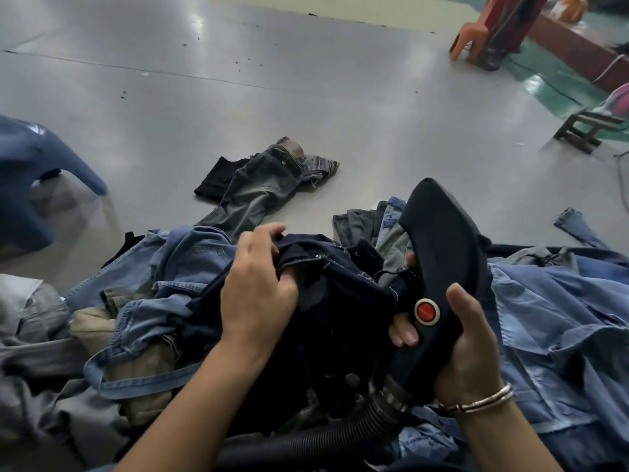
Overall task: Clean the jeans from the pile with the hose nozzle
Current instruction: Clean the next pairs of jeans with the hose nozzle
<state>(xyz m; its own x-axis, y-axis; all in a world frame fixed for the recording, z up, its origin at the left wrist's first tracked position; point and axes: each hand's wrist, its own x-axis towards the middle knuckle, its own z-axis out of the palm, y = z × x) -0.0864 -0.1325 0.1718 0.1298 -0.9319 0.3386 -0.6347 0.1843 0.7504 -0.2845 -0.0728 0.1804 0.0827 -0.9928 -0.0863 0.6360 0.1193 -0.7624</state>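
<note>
A blue plastic stool stands on the grey floor far to the left of the hands. Well beyond them, at upper right, stands an orange plastic stool. A low dark wooden stool sits at the right edge, on the floor near green-painted flooring.

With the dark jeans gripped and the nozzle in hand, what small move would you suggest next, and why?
Probably tip the nozzle down onto the dark jeans. The right hand grips the nozzle with its tip pointing up and away from the cloth, while the left hand holds the jeans bunched on top of the pile. Spreading the fabric flatter first may help.
</note>
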